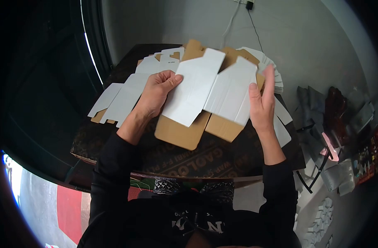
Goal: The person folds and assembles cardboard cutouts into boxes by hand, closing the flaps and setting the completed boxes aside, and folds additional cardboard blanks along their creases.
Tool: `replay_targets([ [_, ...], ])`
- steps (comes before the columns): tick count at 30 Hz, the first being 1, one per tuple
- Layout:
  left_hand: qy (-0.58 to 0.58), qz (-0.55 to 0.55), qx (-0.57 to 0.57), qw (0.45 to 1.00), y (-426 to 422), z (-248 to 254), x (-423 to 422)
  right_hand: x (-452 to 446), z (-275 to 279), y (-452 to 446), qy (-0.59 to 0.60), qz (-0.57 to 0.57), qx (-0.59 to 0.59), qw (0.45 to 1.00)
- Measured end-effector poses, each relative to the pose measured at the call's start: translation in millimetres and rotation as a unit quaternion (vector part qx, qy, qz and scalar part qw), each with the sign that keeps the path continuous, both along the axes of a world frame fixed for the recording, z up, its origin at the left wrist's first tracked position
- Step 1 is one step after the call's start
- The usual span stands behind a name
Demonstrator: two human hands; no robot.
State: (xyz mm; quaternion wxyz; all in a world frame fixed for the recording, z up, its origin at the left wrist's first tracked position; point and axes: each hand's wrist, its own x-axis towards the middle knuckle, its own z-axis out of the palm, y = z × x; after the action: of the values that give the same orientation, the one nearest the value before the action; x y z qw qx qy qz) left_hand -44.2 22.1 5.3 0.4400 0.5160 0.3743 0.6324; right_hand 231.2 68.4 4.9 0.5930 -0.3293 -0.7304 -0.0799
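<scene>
A partly folded cardboard box [193, 89], white outside and brown inside, is held up over the dark table. My left hand [156, 93] grips its left edge, thumb on the white face and fingers curled behind. At the right edge is my right hand [263, 105], its fingers stretched upward and slightly blurred. The right thumb lies against or just beside the white panel. Brown flaps stick out at the top and bottom of the box.
Flat white box blanks [125, 93] lie on the left of the dark table [156, 161]. A fanned stack of blanks [275, 80] sits at the back right. A chair with clutter [317, 132] stands right of the table. A cable [255, 29] hangs down the wall.
</scene>
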Motion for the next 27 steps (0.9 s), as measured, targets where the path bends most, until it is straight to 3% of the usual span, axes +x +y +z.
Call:
replay_targets([
  [6, 0.119, -0.010, -0.050, 0.992, -11.7, 11.5, -10.3, 1.1, 35.6, -2.3, -0.182, 0.023, -0.015, 0.983],
  [8, 0.172, -0.044, -0.029, 0.984, -9.2, 9.3, -11.7, -0.6, 44.2, -10.2, -0.143, 0.075, -0.201, 0.966],
  [10, 0.225, -0.076, -0.010, 0.971, -7.8, 7.0, -14.2, -3.5, 47.9, -16.8, -0.098, 0.123, -0.381, 0.911],
  [15, 0.309, -0.117, 0.013, 0.944, -6.0, 4.8, -15.7, -7.3, 42.8, -28.9, -0.078, 0.207, -0.481, 0.848],
  [20, 0.370, -0.058, -0.002, 0.927, -9.5, 10.1, -8.1, -17.1, 30.3, -40.5, -0.185, 0.070, -0.371, 0.907],
  [21, 0.413, 0.029, 0.088, 0.906, -9.7, 8.9, -4.8, -16.3, 28.4, -39.2, -0.182, 0.071, -0.371, 0.908],
  [22, 0.450, 0.114, 0.180, 0.868, -11.4, 9.7, -0.4, -15.1, 26.8, -35.4, -0.107, 0.108, -0.388, 0.909],
  [23, 0.453, 0.111, 0.183, 0.866, -13.1, 12.6, 0.4, -13.2, 25.3, -30.3, -0.032, 0.144, -0.401, 0.904],
  [25, 0.432, 0.351, 0.437, 0.707, -19.3, 21.6, 0.8, -8.5, 22.0, -20.5, 0.121, 0.211, -0.413, 0.877],
  [27, 0.355, 0.300, 0.397, 0.791, -41.1, 18.7, 5.3, -7.1, 14.9, -11.8, 0.188, 0.230, -0.393, 0.870],
])
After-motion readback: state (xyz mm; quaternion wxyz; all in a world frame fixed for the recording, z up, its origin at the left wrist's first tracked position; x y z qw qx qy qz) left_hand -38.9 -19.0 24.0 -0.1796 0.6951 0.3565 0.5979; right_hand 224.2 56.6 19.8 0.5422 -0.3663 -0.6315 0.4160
